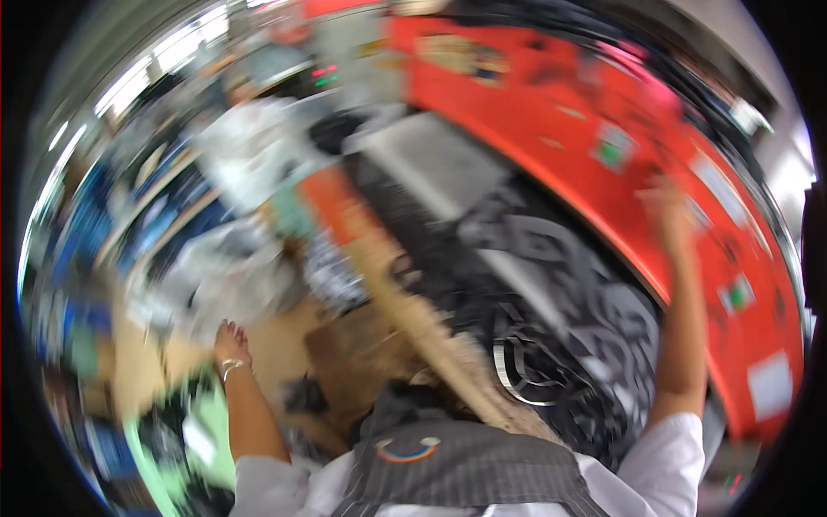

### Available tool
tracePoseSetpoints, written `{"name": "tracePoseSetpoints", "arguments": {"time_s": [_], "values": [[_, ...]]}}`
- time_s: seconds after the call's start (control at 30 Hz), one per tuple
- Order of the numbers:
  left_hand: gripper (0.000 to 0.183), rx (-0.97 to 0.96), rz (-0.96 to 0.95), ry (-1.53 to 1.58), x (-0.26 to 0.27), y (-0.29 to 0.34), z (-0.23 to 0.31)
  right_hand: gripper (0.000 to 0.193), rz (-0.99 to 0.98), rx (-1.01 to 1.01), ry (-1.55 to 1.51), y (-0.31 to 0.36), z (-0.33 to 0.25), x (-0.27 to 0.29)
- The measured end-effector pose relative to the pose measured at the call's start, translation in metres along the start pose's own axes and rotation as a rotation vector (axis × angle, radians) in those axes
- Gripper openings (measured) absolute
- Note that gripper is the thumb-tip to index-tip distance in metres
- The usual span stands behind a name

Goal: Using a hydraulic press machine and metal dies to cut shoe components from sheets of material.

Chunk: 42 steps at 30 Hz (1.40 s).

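In the head view we see two bare hands, both blurred. Our left hand [233,345] is left of centre, a bracelet [231,370] at its wrist; its fingers point up and look loosely spread, and we see nothing in its grasp. The clear plastic bag [224,276] sits just above it in the frame, and we cannot tell whether the fingertips touch it.

Our right hand [665,207] is reached out at the upper right, in front of the long red panel [534,103], which slants from the top centre down to the lower right. The panel spreads to both sides of the hand; smear hides the fingers, so we cannot tell whether they press on it, grasp something or are free. A blurred pink thing [633,60] shows above that hand, and a white label [769,385] is on the panel lower down.

Between our arms, grey-and-black patterned fabric [594,302] lies along the panel's lower edge, with a wooden edge [435,340] running diagonally to its left. A light green bin [142,461] stands at the lower left, and our striped grey apron [465,470] with a rainbow patch [407,450] fills the bottom centre
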<state>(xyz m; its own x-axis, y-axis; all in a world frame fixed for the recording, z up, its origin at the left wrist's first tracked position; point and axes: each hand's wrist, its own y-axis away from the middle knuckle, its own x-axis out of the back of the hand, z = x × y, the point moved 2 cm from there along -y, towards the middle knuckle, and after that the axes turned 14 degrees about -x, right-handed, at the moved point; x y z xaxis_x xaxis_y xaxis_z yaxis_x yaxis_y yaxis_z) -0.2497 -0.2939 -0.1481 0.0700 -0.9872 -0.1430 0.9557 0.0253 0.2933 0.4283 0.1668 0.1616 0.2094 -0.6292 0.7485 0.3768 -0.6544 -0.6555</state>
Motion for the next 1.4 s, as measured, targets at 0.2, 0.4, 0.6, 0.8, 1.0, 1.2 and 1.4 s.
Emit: {"name": "tracePoseSetpoints", "arguments": {"time_s": [0.2, 0.4, 0.6, 0.8, 1.0, 1.2, 1.4], "values": [[0.025, -0.448, -1.195, -0.202, -0.449, 0.178, -0.007, 0.032, -0.582, -0.267, -0.182, 0.203, -0.004, -0.001], [0.035, -1.111, -1.499, -0.406, -0.664, 0.265, -0.114, 0.047, -0.265, -1.307, 0.347, 0.315, 0.102, 0.004], [0.047, -1.26, -1.558, -1.07, -0.709, 0.391, -0.122, 0.062, -0.436, -1.694, 0.536, 0.343, 0.137, 0.021], [0.047, -1.546, -1.384, -1.127, -0.682, 0.422, -0.093, 0.055, -0.308, -1.513, 0.401, 0.286, 0.12, -0.026], [0.042, -1.835, -1.252, -1.026, -0.674, 0.409, -0.112, 0.032, -0.401, -1.435, 0.512, 0.302, 0.126, -0.016], [0.048, -1.778, -1.277, -1.07, -0.639, 0.376, -0.098, 0.031, -0.345, -1.466, 0.444, 0.336, 0.088, 0.003], [0.059, -1.554, -1.381, -1.199, -0.602, 0.346, -0.074, 0.032, -0.353, -1.436, 0.418, 0.347, 0.057, 0.032]]}}
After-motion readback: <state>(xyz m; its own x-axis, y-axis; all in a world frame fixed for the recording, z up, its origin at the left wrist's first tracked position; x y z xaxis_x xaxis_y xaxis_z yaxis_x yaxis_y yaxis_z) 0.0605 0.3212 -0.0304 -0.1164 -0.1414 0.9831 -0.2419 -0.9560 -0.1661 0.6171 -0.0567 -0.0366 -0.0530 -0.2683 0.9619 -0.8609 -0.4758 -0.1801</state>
